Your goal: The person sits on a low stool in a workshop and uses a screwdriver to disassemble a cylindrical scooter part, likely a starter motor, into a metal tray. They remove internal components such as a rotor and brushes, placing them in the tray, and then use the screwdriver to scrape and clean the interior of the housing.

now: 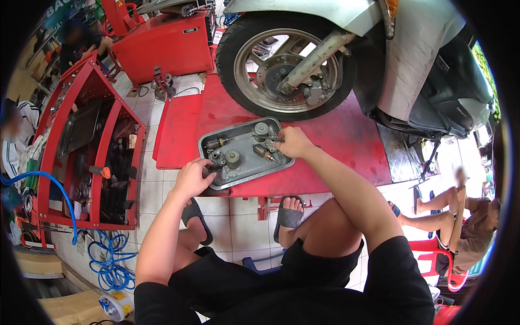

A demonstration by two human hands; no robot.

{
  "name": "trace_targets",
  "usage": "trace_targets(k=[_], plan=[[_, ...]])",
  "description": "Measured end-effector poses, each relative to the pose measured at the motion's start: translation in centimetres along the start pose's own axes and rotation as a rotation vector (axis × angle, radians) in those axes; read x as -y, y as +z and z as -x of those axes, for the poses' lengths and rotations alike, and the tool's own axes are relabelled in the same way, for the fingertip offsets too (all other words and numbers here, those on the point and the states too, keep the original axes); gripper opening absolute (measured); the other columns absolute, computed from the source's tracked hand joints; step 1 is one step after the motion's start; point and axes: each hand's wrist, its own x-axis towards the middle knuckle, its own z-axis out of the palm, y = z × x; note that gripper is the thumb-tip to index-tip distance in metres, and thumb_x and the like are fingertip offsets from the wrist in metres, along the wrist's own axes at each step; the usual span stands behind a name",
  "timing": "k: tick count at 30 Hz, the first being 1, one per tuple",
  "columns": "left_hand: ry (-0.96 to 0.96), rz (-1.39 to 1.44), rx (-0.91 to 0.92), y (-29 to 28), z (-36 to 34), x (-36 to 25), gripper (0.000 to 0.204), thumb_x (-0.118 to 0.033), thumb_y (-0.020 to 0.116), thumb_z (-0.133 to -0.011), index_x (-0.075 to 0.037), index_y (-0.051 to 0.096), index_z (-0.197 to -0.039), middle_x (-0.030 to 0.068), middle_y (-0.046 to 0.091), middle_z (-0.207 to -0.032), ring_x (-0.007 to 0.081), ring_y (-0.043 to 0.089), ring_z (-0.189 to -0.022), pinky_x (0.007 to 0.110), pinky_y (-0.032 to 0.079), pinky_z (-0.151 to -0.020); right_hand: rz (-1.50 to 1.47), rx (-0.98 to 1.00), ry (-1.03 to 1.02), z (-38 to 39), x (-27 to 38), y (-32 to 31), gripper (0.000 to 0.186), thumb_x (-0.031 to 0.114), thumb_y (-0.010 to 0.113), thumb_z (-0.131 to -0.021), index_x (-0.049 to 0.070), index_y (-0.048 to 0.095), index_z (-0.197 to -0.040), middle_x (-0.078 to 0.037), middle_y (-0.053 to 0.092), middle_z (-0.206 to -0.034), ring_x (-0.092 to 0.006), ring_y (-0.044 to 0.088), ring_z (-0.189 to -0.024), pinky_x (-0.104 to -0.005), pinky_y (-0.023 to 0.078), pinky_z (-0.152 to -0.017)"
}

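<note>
A grey metal tray [250, 172] lies tilted across the red platform in front of me. My left hand [193, 179] is at its near left corner, fingers curled on a metal carburetor [232, 158] with a round silver cap. My right hand [296, 143] is over the tray's right rim, closed on a slim dark rod-shaped tool [275, 139]. That tool points left toward a second carburetor [261, 130] by the far rim. Two small cylindrical parts with brassy sections lie in the tray, one at the far left [218, 142], the other [264, 152] below the tool.
A scooter's front wheel [287, 70] stands on the red platform [346, 157] just beyond the tray. To the left are a red tool cart [95, 146] and a coiled blue hose [111, 262]. A seated person [471, 216] is at the right; others are at the far left.
</note>
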Motion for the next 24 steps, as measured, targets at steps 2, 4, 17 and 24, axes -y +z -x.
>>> trace_targets(k=[2,4,17,24], plan=[[-0.013,0.016,0.033,-0.1,0.6,-0.7,0.033,-0.024,0.074,-0.081,-0.004,0.070,-0.107,0.0130,0.069,-0.094,0.0293,0.069,-0.080,0.042,0.054,-0.073,0.030,0.028,0.035,-0.1,-0.3,0.1,0.040,0.030,0.075,-0.080,0.000,0.073,-0.106,-0.024,0.072,-0.105,-0.0375,0.068,-0.105,-0.0443,0.054,-0.094],[0.023,0.001,0.087,-0.2,1.2,-2.1,0.034,-0.024,0.074,-0.083,-0.003,0.069,-0.108,0.0142,0.069,-0.098,0.0302,0.070,-0.085,0.042,0.055,-0.076,0.073,0.059,0.054,-0.1,-0.3,0.2,0.041,0.033,0.076,-0.079,0.000,0.074,-0.102,-0.024,0.072,-0.104,-0.0373,0.069,-0.104,-0.0441,0.054,-0.093],[0.109,-0.178,0.217,0.0,2.8,-5.5,0.039,-0.031,0.071,-0.086,-0.007,0.066,-0.117,0.0126,0.067,-0.108,0.0332,0.068,-0.097,0.045,0.056,-0.081,0.175,0.201,-0.192,-0.2,2.7,3.4,0.032,0.034,0.075,-0.077,0.004,0.076,-0.090,-0.020,0.073,-0.099,-0.0353,0.070,-0.098,-0.0447,0.055,-0.089],[0.041,-0.145,0.007,0.6,0.7,-4.3,0.050,-0.029,0.075,-0.083,-0.002,0.061,-0.123,0.0162,0.065,-0.115,0.0356,0.067,-0.100,0.045,0.055,-0.082,0.064,0.148,-0.142,-2.0,5.0,4.0,0.031,0.027,0.071,-0.079,0.003,0.075,-0.098,-0.024,0.071,-0.104,-0.0391,0.069,-0.101,-0.0463,0.055,-0.090]])
